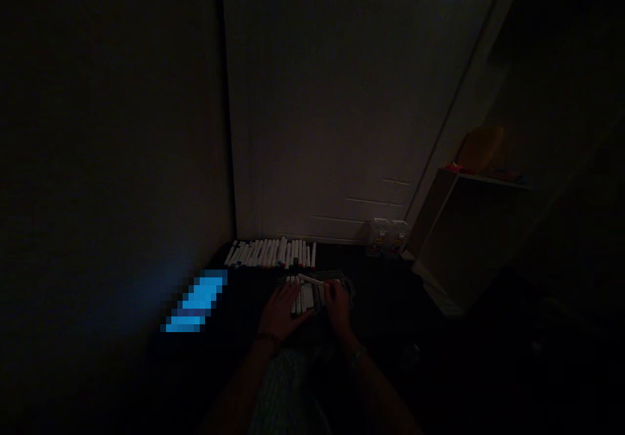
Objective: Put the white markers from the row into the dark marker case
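Note:
In the dim head view, my right hand (336,297) is closed on the right end of a white marker (311,279), which points to the left. Beneath it lies a clear plastic case (347,284) with its rim partly hidden by that hand. Several white markers (301,299) lie side by side in or at the left part of the case; the dark makes this hard to tell. My left hand (280,310) rests flat at their left side, fingers stretched out and touching or just over them.
A long row of white markers (271,252) with coloured caps lies along the back of the dark table. Two clear bottles (385,238) with labels stand at the back right. A glowing blurred blue screen (198,301) lies left. A box-like shelf (454,239) stands right, an orange object (482,148) on top.

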Demonstrator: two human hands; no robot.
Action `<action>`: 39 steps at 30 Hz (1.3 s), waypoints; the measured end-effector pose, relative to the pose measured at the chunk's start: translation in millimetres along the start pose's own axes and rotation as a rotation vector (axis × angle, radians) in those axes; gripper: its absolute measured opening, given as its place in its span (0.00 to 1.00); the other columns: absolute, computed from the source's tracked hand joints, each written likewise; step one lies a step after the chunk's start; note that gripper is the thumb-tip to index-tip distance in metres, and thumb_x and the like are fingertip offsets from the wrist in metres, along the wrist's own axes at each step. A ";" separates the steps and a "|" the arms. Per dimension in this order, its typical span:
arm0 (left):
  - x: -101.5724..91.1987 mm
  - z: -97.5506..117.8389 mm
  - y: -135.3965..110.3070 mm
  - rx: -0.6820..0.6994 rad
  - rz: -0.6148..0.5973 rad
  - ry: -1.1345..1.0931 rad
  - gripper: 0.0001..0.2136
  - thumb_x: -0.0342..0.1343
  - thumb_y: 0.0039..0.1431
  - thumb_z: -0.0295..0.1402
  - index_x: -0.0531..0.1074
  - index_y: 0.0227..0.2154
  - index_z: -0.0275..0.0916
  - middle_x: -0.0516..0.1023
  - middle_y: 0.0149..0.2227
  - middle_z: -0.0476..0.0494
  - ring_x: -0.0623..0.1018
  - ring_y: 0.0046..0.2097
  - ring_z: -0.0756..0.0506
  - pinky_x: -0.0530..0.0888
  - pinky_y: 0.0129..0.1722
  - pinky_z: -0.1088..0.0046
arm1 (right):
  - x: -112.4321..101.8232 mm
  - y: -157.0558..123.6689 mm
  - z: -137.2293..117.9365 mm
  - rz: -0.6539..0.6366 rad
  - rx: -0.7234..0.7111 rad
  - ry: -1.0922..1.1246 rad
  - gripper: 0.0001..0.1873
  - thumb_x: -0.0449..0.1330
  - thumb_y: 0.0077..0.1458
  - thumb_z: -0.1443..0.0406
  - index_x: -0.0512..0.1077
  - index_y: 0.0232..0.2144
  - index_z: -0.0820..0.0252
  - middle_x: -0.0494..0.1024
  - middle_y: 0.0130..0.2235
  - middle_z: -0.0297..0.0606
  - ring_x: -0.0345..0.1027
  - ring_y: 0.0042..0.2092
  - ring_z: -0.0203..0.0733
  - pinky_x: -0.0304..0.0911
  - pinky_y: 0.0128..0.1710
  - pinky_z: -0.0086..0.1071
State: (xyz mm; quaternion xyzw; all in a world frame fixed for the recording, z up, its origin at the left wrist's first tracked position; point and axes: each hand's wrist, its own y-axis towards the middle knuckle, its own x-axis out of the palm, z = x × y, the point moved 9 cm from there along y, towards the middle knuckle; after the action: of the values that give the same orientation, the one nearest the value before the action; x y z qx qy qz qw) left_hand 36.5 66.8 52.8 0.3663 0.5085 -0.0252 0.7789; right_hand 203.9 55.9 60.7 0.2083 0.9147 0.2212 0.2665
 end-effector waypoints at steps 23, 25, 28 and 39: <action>21.8 -16.2 1.4 0.041 -0.029 -0.079 0.28 0.51 0.51 0.49 0.63 0.53 0.43 0.66 0.56 0.42 0.64 0.57 0.39 0.62 0.55 0.58 | 27.3 -15.0 -38.9 -0.320 -0.251 -0.304 0.17 0.46 0.59 0.65 0.64 0.49 0.53 0.74 0.43 0.36 0.67 0.45 0.39 0.60 0.45 0.30; 21.1 -15.3 1.3 0.039 -0.031 -0.080 0.27 0.52 0.52 0.48 0.63 0.53 0.42 0.65 0.56 0.42 0.63 0.58 0.39 0.61 0.56 0.58 | 28.1 -15.5 -37.5 -0.343 -0.237 -0.316 0.16 0.47 0.59 0.64 0.63 0.49 0.53 0.75 0.41 0.36 0.68 0.42 0.39 0.60 0.42 0.29; 18.2 -12.0 1.6 0.032 -0.032 -0.081 0.27 0.52 0.51 0.48 0.64 0.53 0.41 0.66 0.55 0.41 0.63 0.58 0.39 0.61 0.56 0.57 | 29.8 -15.9 -36.1 -0.364 -0.230 -0.320 0.16 0.48 0.58 0.64 0.64 0.48 0.53 0.75 0.38 0.35 0.69 0.39 0.38 0.60 0.39 0.28; 11.8 -9.4 1.7 0.044 0.015 -0.096 0.27 0.52 0.51 0.49 0.64 0.52 0.41 0.67 0.55 0.41 0.64 0.57 0.39 0.62 0.56 0.57 | 27.6 -11.8 -25.6 -0.338 -0.143 -0.299 0.15 0.51 0.55 0.63 0.66 0.46 0.49 0.74 0.32 0.28 0.67 0.33 0.34 0.56 0.32 0.24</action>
State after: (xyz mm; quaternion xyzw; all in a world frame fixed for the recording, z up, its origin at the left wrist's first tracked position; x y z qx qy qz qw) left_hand 35.6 77.6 42.1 0.3857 0.4671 -0.0481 0.7942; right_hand 164.7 52.5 63.1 0.0630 0.8690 0.2044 0.4463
